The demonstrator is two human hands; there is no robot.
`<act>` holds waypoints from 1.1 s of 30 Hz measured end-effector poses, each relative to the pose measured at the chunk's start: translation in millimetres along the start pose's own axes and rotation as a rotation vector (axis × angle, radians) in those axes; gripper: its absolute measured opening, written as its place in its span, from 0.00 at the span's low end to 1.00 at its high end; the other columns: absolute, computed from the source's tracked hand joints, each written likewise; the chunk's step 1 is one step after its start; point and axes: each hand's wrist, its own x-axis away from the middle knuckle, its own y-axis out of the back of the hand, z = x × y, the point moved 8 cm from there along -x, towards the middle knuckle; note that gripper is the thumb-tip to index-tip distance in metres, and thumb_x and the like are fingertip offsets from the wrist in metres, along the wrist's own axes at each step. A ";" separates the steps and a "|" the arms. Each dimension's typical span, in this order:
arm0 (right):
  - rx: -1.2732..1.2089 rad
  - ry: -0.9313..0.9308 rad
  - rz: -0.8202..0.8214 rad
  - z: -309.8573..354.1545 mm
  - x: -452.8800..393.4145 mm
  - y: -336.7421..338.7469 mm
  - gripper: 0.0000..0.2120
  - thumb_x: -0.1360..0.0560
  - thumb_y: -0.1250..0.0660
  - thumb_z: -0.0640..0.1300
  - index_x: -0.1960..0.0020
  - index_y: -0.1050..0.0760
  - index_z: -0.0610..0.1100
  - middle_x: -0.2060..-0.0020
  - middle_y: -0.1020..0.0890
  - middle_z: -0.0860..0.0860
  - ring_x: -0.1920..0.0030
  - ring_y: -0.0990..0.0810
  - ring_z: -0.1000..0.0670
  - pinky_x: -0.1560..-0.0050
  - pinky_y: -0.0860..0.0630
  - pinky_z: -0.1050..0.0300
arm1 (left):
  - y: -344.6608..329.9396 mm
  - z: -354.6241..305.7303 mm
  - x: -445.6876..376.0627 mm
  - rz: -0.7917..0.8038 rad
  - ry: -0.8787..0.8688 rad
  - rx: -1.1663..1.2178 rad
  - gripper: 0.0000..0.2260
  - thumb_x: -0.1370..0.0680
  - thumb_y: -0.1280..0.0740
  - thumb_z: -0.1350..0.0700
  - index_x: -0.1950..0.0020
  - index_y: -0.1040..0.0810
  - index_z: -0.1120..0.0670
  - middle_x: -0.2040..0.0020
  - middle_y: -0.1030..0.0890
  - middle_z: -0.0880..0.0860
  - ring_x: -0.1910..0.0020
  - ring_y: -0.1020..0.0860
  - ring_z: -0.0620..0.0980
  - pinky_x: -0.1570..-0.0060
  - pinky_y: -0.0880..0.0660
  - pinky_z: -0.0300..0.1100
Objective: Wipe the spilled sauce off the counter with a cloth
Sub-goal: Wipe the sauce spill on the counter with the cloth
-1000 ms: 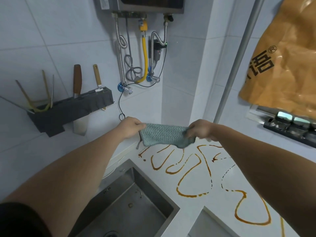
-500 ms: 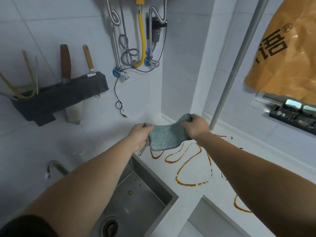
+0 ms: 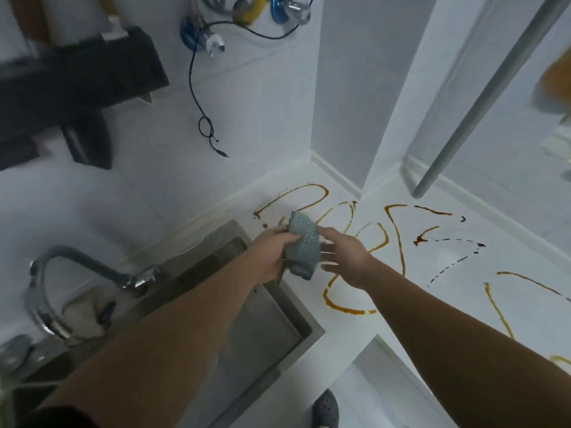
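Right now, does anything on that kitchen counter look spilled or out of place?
Yes. Brown sauce is squiggled in long loops and dotted trails across the white counter, from the corner by the sink toward the right edge. None looks wiped yet; the left hand holds a folded cloth above it.

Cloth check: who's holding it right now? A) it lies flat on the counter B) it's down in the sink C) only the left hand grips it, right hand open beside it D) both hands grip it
C: the left hand has its fingers curled round the bunched cloth, while the right hand is spread open beside it.
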 end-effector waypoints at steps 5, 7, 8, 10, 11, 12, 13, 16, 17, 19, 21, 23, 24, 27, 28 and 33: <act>-0.106 -0.008 -0.011 -8.4 -52.8 -21.6 0.10 0.19 0.28 0.42 0.38 0.20 0.42 0.43 0.15 0.43 0.43 0.15 0.41 0.43 0.15 0.42 | 39.7 20.5 -34.5 -0.110 -0.015 0.023 0.12 0.17 0.36 0.60 0.34 0.21 0.57 0.38 0.18 0.61 0.41 0.18 0.62 0.43 0.19 0.60; 0.066 0.050 -0.050 -6.5 -76.0 -28.2 0.10 0.19 0.28 0.43 0.39 0.21 0.46 0.44 0.16 0.44 0.46 0.16 0.43 0.44 0.14 0.42 | 60.4 33.5 -44.6 -0.190 0.003 0.005 0.12 0.18 0.34 0.61 0.34 0.22 0.58 0.40 0.18 0.64 0.44 0.17 0.65 0.43 0.20 0.64; 0.168 0.077 -0.056 -5.5 -88.5 -34.7 0.10 0.19 0.27 0.45 0.39 0.21 0.47 0.45 0.16 0.45 0.47 0.16 0.44 0.46 0.15 0.43 | 71.8 41.1 -52.1 -0.230 0.018 -0.004 0.12 0.19 0.34 0.62 0.35 0.22 0.59 0.42 0.17 0.65 0.44 0.17 0.68 0.43 0.20 0.65; 0.332 0.116 -0.059 0.3 -110.8 -48.8 0.11 0.20 0.27 0.47 0.39 0.23 0.48 0.46 0.18 0.48 0.50 0.18 0.46 0.53 0.16 0.49 | 88.5 46.9 -64.7 -0.303 0.024 -0.027 0.11 0.19 0.33 0.64 0.37 0.21 0.61 0.48 0.15 0.64 0.47 0.17 0.68 0.45 0.19 0.62; 0.380 0.131 -0.061 1.2 -127.5 -57.9 0.13 0.20 0.26 0.48 0.37 0.22 0.48 0.45 0.18 0.48 0.51 0.18 0.47 0.54 0.17 0.50 | 98.8 50.1 -73.2 -0.334 0.023 -0.014 0.10 0.19 0.33 0.65 0.37 0.21 0.61 0.50 0.15 0.62 0.50 0.16 0.65 0.47 0.17 0.57; 0.396 0.166 -0.071 9.0 -134.4 -60.3 0.15 0.20 0.26 0.49 0.35 0.22 0.48 0.44 0.17 0.47 0.51 0.18 0.47 0.54 0.17 0.51 | 101.7 46.1 -77.7 -0.343 0.006 0.001 0.10 0.18 0.33 0.64 0.37 0.21 0.60 0.49 0.15 0.61 0.52 0.15 0.61 0.49 0.17 0.52; 0.403 0.209 -0.068 16.7 -142.2 -63.8 0.17 0.20 0.26 0.49 0.33 0.21 0.47 0.43 0.17 0.47 0.51 0.18 0.48 0.56 0.18 0.53 | 101.8 39.5 -80.2 -0.329 -0.012 0.010 0.10 0.18 0.33 0.63 0.37 0.21 0.59 0.49 0.15 0.59 0.52 0.15 0.58 0.49 0.17 0.50; 0.590 0.303 -0.080 29.1 -177.1 -80.6 0.26 0.17 0.31 0.51 0.22 0.30 0.45 0.36 0.21 0.47 0.43 0.20 0.46 0.56 0.22 0.56 | 135.2 33.4 -102.8 -0.398 -0.071 -0.024 0.14 0.19 0.31 0.58 0.33 0.22 0.55 0.46 0.15 0.57 0.49 0.15 0.56 0.46 0.17 0.49; 0.705 0.331 -0.120 27.7 -183.8 -81.3 0.28 0.16 0.33 0.52 0.19 0.34 0.45 0.31 0.24 0.45 0.36 0.22 0.43 0.48 0.20 0.51 | 149.9 33.6 -102.7 -0.477 -0.082 -0.122 0.13 0.19 0.32 0.56 0.34 0.21 0.54 0.47 0.15 0.55 0.50 0.15 0.55 0.46 0.18 0.49; 0.941 0.451 -0.152 20.0 -189.6 -90.7 0.27 0.15 0.37 0.51 0.19 0.36 0.42 0.25 0.28 0.42 0.26 0.29 0.39 0.29 0.27 0.42 | 178.2 37.5 -99.4 -0.632 -0.126 -0.356 0.09 0.18 0.35 0.55 0.40 0.20 0.51 0.51 0.17 0.52 0.53 0.18 0.52 0.48 0.20 0.50; 1.152 0.589 -0.043 -1.8 -190.5 -114.6 0.27 0.14 0.39 0.50 0.18 0.37 0.42 0.21 0.33 0.41 0.21 0.36 0.39 0.20 0.39 0.42 | 192.2 42.8 -97.6 -0.687 -0.192 -0.476 0.10 0.17 0.38 0.55 0.37 0.23 0.49 0.44 0.19 0.51 0.47 0.20 0.52 0.43 0.21 0.51; 1.333 0.644 0.074 -26.3 -195.7 -139.5 0.31 0.13 0.43 0.54 0.14 0.45 0.44 0.15 0.44 0.44 0.15 0.48 0.41 0.16 0.53 0.44 | 197.5 41.0 -102.6 -0.693 -0.249 -0.633 0.15 0.16 0.39 0.56 0.29 0.27 0.50 0.35 0.22 0.51 0.39 0.23 0.51 0.40 0.24 0.46; 1.408 0.647 0.111 -37.9 -201.1 -148.2 0.33 0.13 0.47 0.58 0.13 0.50 0.45 0.13 0.50 0.46 0.14 0.55 0.44 0.16 0.60 0.45 | 197.7 38.2 -107.7 -0.690 -0.284 -0.734 0.17 0.16 0.40 0.56 0.27 0.29 0.51 0.32 0.24 0.52 0.37 0.24 0.51 0.40 0.26 0.45; 1.541 0.608 0.181 -62.4 -218.7 -162.7 0.38 0.15 0.59 0.67 0.13 0.61 0.47 0.14 0.62 0.49 0.15 0.66 0.47 0.17 0.66 0.44 | 192.1 24.1 -127.8 -0.652 -0.364 -0.997 0.21 0.14 0.44 0.54 0.21 0.36 0.55 0.24 0.30 0.56 0.26 0.31 0.56 0.27 0.33 0.53; 1.555 0.604 0.198 -66.6 -224.7 -165.0 0.40 0.16 0.62 0.70 0.13 0.63 0.48 0.14 0.64 0.49 0.16 0.69 0.48 0.17 0.68 0.44 | 193.0 21.6 -138.1 -0.633 -0.373 -1.069 0.22 0.14 0.45 0.53 0.19 0.38 0.56 0.21 0.34 0.56 0.23 0.35 0.56 0.23 0.39 0.54; 1.640 0.680 0.244 -62.2 -245.2 -174.5 0.44 0.20 0.64 0.76 0.14 0.65 0.50 0.15 0.67 0.51 0.17 0.73 0.49 0.18 0.71 0.42 | 202.6 29.0 -172.5 -0.520 -0.421 -1.264 0.26 0.13 0.48 0.47 0.17 0.44 0.56 0.17 0.43 0.54 0.18 0.47 0.52 0.20 0.56 0.44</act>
